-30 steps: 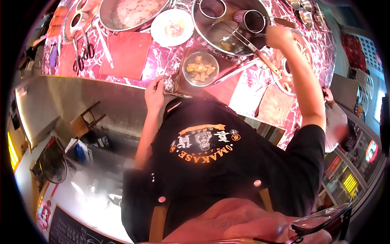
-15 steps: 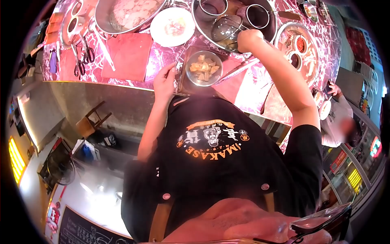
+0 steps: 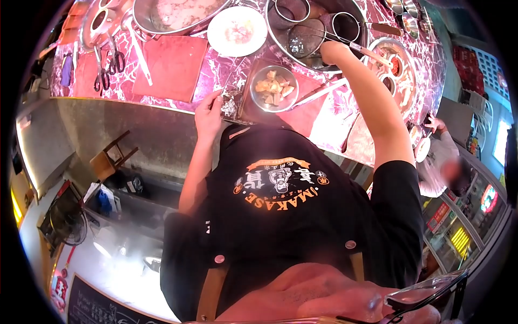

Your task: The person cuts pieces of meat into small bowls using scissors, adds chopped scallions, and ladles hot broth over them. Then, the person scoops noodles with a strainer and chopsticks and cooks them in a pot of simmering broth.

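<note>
My left hand (image 3: 209, 114) is closed at the table's front edge, pinching what looks like a thin metal stick (image 3: 231, 73) that points up toward a white plate (image 3: 237, 31). Just right of it stands a metal bowl (image 3: 256, 100) holding pale brown chunks. My right hand (image 3: 335, 54) is at the front rim of a large metal pot (image 3: 275, 40), its fingers hidden from view. Beside that hand, a mesh strainer (image 3: 306, 39) sits in the dark liquid, and its wooden handle (image 3: 377, 57) sticks out over the rim. Two deep mesh baskets (image 3: 345, 27) are also in the pot.
At left are a large pan (image 3: 141, 19) of pale food, red cloths (image 3: 170, 67), tongs (image 3: 141, 59) and black-handled scissors (image 3: 114, 62). Right of the pot is a round tray (image 3: 410, 89) with small sauce bowls. Another person (image 3: 434, 162) stands at the table's right end.
The strainer's wooden handle now shows to the right of my right hand; before, it was hidden. My left hand has moved slightly left and down, away from the bowl. The view has shifted a little.
</note>
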{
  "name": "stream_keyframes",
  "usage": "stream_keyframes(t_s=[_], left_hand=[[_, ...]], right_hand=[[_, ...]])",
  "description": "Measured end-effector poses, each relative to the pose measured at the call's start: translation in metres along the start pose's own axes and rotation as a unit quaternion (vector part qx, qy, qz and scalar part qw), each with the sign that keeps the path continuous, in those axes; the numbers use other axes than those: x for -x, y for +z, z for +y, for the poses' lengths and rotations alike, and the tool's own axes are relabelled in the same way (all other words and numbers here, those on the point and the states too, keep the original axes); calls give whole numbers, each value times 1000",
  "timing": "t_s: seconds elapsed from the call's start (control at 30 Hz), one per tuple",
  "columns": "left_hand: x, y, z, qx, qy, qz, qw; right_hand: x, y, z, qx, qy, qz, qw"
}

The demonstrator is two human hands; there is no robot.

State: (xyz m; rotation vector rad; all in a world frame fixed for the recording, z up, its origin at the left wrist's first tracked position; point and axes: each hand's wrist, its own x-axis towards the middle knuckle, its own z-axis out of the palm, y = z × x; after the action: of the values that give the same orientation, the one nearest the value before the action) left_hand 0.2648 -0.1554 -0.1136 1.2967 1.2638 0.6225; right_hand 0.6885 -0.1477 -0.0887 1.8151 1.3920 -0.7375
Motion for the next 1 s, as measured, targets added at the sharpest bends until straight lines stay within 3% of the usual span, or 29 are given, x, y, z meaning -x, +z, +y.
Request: stream_keyframes(t_s=[0.2, 0.37, 0.5, 0.63, 0.8, 0.87, 0.93, 1.0], left_hand=[[2, 8, 7, 2, 26, 6, 1000], [1, 27, 17, -5, 7, -52, 999], [-12, 54, 32, -88, 98, -121, 984], [-34, 82, 58, -227, 128, -154, 953], [-48, 101, 96, -311, 156, -151, 925], [-61, 107, 95, -362, 197, -138, 901], [-71, 113, 108, -377, 203, -135, 893], [-77, 121, 106, -314, 200, -121, 920]], right_hand=[[13, 14, 61, -2, -38, 79, 996], [76, 7, 90, -141, -39, 104, 984], [98, 27, 114, -202, -68, 167, 963], [111, 48, 140, -323, -93, 141, 931], [111, 39, 115, -224, -56, 215, 949], [113, 15, 87, -150, -7, 159, 976], [109, 3, 73, -108, -24, 145, 983], [109, 11, 74, -111, -18, 186, 976]])
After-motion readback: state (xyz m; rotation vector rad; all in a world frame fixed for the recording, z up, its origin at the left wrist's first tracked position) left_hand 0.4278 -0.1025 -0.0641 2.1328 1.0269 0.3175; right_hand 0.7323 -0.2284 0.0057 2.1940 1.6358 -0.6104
